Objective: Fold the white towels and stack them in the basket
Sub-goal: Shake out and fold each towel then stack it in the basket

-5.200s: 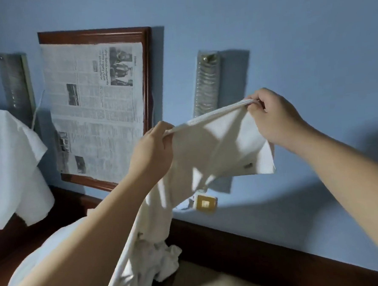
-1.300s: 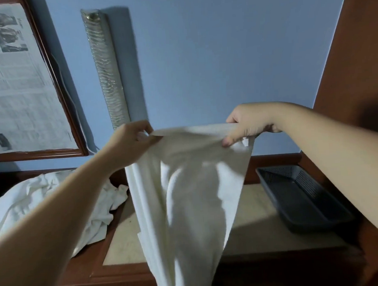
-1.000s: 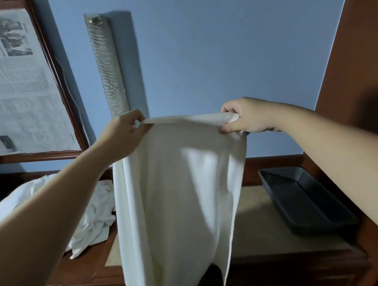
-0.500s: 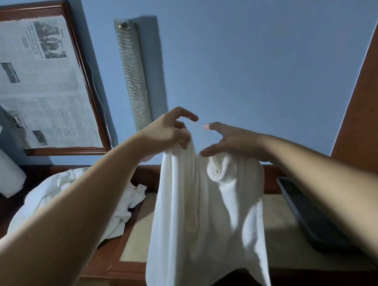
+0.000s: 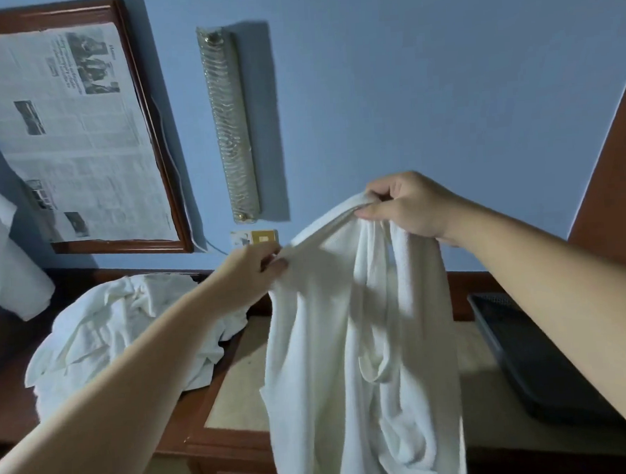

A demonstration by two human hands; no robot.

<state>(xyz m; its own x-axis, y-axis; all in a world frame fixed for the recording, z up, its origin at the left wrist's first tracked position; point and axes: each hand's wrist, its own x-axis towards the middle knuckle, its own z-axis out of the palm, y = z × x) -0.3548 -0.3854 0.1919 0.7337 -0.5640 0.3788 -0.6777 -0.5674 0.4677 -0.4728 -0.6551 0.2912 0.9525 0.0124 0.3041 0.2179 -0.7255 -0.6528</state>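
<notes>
1. Step in hand: first fold, done in the air. Right hand (image 5: 405, 205) is closed around the bunched top edge of the white towel (image 5: 358, 344); left hand (image 5: 249, 273) pinches the same edge at its 8 o'clock.
2. Towel hangs in loose folds over the bench (image 5: 237, 395), lower end out of frame (not squared up yet).
3. Basket (image 5: 524, 352) sits at 3 o'clock, near the towel and, as far as visible, empty.
4. Unfolded pile (image 5: 119, 336) lies at 9 o'clock.
5. Next, my guess: align corners, pull edge taut, halve, lay flat on bench.
</notes>
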